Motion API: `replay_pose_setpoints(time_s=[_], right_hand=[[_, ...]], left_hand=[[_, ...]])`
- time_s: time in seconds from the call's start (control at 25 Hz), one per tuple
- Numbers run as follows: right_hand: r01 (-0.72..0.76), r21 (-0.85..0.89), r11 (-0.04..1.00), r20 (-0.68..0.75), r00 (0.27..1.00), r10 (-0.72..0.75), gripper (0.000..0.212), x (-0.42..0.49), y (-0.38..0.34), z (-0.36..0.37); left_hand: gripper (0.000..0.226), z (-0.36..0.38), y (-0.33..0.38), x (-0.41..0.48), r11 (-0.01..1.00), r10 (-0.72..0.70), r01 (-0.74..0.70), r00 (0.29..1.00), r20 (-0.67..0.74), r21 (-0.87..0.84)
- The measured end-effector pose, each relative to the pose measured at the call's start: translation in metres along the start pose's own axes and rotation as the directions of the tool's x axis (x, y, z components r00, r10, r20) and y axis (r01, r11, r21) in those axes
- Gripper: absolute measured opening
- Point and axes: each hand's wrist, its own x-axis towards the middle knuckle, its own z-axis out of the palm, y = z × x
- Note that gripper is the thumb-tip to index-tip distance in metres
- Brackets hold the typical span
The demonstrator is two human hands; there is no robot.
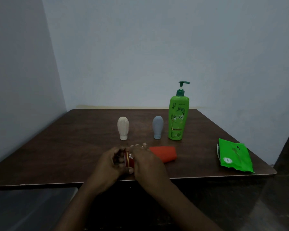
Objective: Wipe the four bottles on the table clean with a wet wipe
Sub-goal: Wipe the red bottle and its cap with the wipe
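Note:
A red tube bottle (163, 154) lies on its side near the front of the brown table (57, 147), cap end to the left. My left hand (110, 162) grips the cap end. My right hand (147, 162) is wrapped over the tube just right of the cap, with a bit of white wet wipe (130, 155) showing under its fingers. Behind stand a cream ribbed bottle (123, 128), a grey bottle (157, 127) and a tall green pump bottle (178, 116), all upright.
A green pack of wet wipes (234, 157) lies flat near the table's right front corner. Walls close the table in at the back and left. A dark surface (32, 205) sits below the table's front edge at the left.

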Motion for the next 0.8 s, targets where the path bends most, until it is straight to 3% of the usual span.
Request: replay_pose_setpoints(time_s=[0.12,0.32,0.44,0.6,0.68,0.8], right_hand=[[0.053,0.001,0.999,-0.038,0.998,-0.053,0.049,-0.007,0.016,-0.001],[0.14,0.034,0.99,0.072,0.987,-0.142,0.048,-0.044,0.035,-0.018],[0.007,0.302,0.953,0.067,0.997,-0.029,0.026,-0.051,0.035,-0.047],[-0.191,0.699,0.689,-0.069,0.941,0.331,0.018,-0.035,0.04,-0.076],[-0.233,0.832,0.503,-0.057,0.867,0.495,0.019,-0.027,0.045,-0.086],[-0.235,0.94,0.248,0.024,0.769,0.639,0.013,-0.019,0.047,-0.1]], left_hand=[[0.067,0.003,0.002,0.0,1.0,-0.022,0.022,1.0,0.0,-0.008],[0.062,0.003,0.005,-0.001,0.999,-0.031,0.03,0.999,0.02,0.043],[0.068,0.005,0.009,-0.007,0.999,-0.014,0.015,1.0,-0.017,0.034],[0.068,0.006,0.022,-0.02,0.998,0.061,-0.059,0.996,-0.057,0.031],[0.066,0.007,0.042,-0.023,0.989,0.141,-0.137,0.988,-0.063,0.055],[0.063,0.013,0.08,-0.026,0.93,0.303,-0.289,0.953,-0.028,0.226]])
